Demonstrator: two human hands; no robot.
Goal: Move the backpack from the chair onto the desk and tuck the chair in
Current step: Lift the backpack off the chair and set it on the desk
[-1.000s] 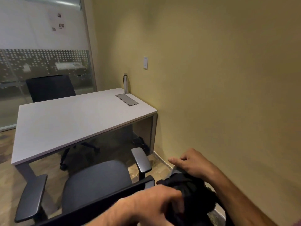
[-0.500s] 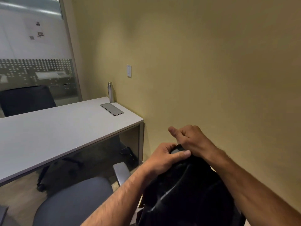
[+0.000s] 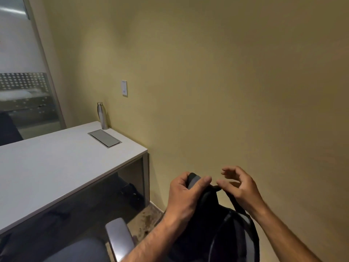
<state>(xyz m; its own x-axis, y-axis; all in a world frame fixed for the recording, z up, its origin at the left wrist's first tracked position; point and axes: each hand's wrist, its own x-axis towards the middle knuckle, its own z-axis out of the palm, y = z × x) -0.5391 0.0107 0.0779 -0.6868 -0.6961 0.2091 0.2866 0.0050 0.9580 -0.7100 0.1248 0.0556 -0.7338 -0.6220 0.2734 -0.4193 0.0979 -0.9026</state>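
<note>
chair [image 3: 83, 250]: grey seat at the bottom left edge, with one padded armrest [image 3: 118, 237] rising just left of the person's left forearm; the seat sits in front of the desk's open side, not under it.
backpack [image 3: 226, 233]: black with grey trim, held up in the air at the lower middle, right of the chair and near the wall; it touches neither seat nor desk.
left hand [image 3: 186, 197]: closed round the top handle of the backpack, thumb laid over the grey part of the handle, fingers wrapped behind it.
right hand [image 3: 239, 186]: just right of the left hand, fingers curled but loose, forefinger and thumb close to a dark strap at the backpack's top; whether they pinch it cannot be told.
floor [image 3: 149, 216]: patterned brown, seen between armrest and wall.
desk [image 3: 56, 167]: white top, left of the hands and farther off, its near right corner close to the wall; dark space beneath.
panel [image 3: 104, 138]: flat grey plate set in the desk top near the far right.
bottle [image 3: 102, 115]: steel, upright at the desk's far right corner, beside the wall.
wall [image 3: 226, 82]: plain yellow, with a small white switch [image 3: 124, 88] above the bottle.
glass [image 3: 24, 95]: frosted dotted partition at far left behind the desk.
</note>
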